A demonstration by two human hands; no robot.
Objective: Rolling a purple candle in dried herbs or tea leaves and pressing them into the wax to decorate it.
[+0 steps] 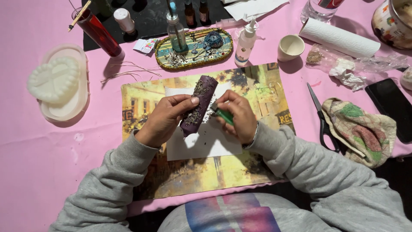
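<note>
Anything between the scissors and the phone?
Yes, in the head view: a crumpled multicoloured cloth lies between the scissors and the phone.

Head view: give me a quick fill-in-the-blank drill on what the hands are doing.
1. The left hand holds a dark ____ candle.
2. The right hand holds a small ____ tool against it.
3. The candle is above a ____ sheet of paper.
4. The scissors lie on the ____ cloth.

Missing: purple; green; white; pink
</note>
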